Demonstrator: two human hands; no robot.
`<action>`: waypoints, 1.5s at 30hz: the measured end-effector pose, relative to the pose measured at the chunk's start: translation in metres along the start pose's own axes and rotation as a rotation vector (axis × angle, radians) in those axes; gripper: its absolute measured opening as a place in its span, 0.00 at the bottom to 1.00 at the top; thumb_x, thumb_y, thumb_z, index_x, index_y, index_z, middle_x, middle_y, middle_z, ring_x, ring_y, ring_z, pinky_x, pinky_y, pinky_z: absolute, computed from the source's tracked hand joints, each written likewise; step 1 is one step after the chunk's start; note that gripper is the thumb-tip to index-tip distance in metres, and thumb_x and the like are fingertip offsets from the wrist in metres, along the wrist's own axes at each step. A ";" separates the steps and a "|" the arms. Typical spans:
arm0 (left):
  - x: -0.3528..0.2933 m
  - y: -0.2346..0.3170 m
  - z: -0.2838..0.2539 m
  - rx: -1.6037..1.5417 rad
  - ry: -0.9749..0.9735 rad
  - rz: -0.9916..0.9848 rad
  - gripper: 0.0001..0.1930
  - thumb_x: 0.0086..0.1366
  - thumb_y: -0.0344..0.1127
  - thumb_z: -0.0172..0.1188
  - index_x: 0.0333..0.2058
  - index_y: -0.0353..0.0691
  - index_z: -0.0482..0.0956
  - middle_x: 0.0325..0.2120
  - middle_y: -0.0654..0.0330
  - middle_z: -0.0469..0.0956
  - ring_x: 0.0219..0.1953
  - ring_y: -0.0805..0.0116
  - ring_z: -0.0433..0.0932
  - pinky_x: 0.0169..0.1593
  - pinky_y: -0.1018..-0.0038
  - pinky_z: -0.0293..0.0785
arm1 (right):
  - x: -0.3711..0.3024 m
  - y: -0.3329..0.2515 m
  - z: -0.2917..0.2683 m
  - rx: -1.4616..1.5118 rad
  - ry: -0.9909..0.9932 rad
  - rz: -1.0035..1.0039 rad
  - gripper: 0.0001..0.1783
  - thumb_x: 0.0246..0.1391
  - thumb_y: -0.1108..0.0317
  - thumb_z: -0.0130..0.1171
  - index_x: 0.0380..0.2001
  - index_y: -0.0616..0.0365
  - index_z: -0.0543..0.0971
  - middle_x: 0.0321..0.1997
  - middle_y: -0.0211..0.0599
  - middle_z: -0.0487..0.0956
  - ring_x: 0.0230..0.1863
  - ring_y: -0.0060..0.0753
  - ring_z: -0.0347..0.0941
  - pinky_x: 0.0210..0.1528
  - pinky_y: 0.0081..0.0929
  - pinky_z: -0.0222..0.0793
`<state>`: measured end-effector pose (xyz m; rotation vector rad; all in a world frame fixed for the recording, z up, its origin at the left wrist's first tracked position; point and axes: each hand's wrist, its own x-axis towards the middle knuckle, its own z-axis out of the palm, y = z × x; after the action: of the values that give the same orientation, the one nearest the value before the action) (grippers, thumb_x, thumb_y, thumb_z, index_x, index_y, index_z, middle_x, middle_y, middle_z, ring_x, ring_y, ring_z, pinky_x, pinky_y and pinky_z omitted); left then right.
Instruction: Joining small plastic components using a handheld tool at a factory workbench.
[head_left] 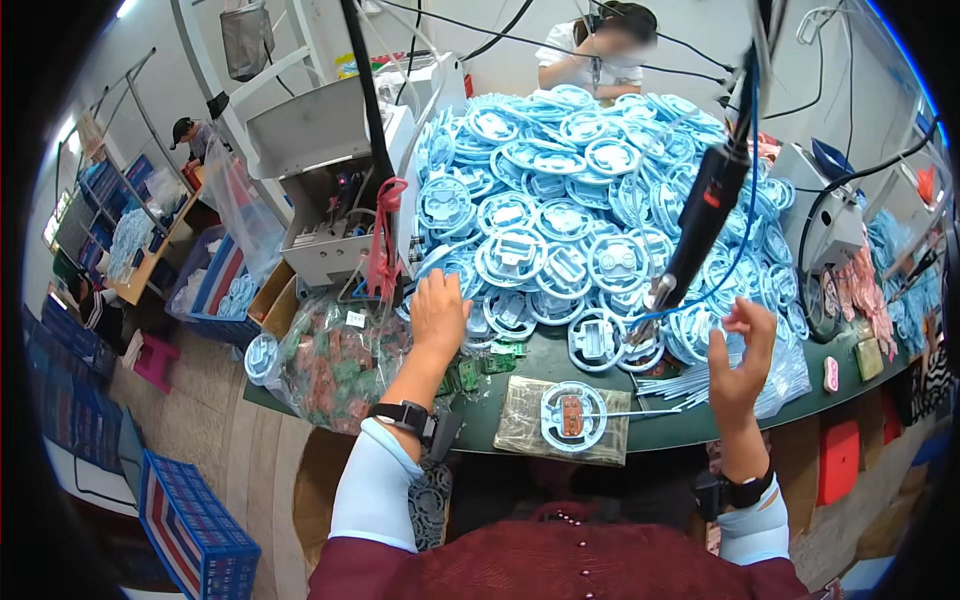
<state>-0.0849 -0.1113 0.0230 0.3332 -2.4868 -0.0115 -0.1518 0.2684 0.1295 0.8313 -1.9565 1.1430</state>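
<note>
My left hand is at the left edge of a big heap of light blue round plastic parts, its fingers bent slightly over the nearest ones. Nothing plainly shows in its grasp. Raised above the right front of the table, my right hand has thumb and fingers apart and holds nothing. Left of it hangs a black electric screwdriver, tip down over the heap. Between my hands, one light blue round part with a brown board in it lies on a taped flat block. A thin rod lies across that part.
A plastic bag of circuit boards lies at the left, with loose green boards beside it. Pale thin strips lie at the right. A grey metal box stands behind the bag. Another person sits beyond the heap.
</note>
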 end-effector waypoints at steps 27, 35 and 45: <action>0.007 0.037 0.028 -0.310 -0.307 0.348 0.34 0.46 0.27 0.71 0.55 0.41 0.73 0.56 0.48 0.71 0.54 0.48 0.73 0.57 0.54 0.66 | -0.104 0.017 0.027 0.054 -0.520 0.187 0.18 0.51 0.71 0.63 0.46 0.60 0.77 0.43 0.44 0.77 0.42 0.50 0.76 0.43 0.38 0.74; 0.007 0.040 0.043 -0.427 -0.048 0.116 0.13 0.55 0.26 0.67 0.39 0.34 0.77 0.48 0.48 0.75 0.47 0.46 0.76 0.50 0.60 0.71 | -0.075 0.062 -0.020 -0.065 -0.126 0.277 0.14 0.50 0.76 0.62 0.43 0.60 0.76 0.35 0.43 0.75 0.35 0.45 0.75 0.37 0.35 0.72; -0.032 0.059 0.018 -0.360 -0.022 0.197 0.27 0.52 0.29 0.71 0.51 0.36 0.74 0.56 0.43 0.68 0.59 0.42 0.66 0.61 0.52 0.60 | -0.016 0.214 -0.029 -0.568 -0.171 0.635 0.30 0.53 0.44 0.61 0.45 0.61 0.77 0.48 0.50 0.78 0.48 0.53 0.76 0.49 0.45 0.71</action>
<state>-0.0848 -0.0480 -0.0048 -0.0643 -2.4661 -0.3774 -0.3077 0.3833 0.0327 -0.0068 -2.6029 0.7665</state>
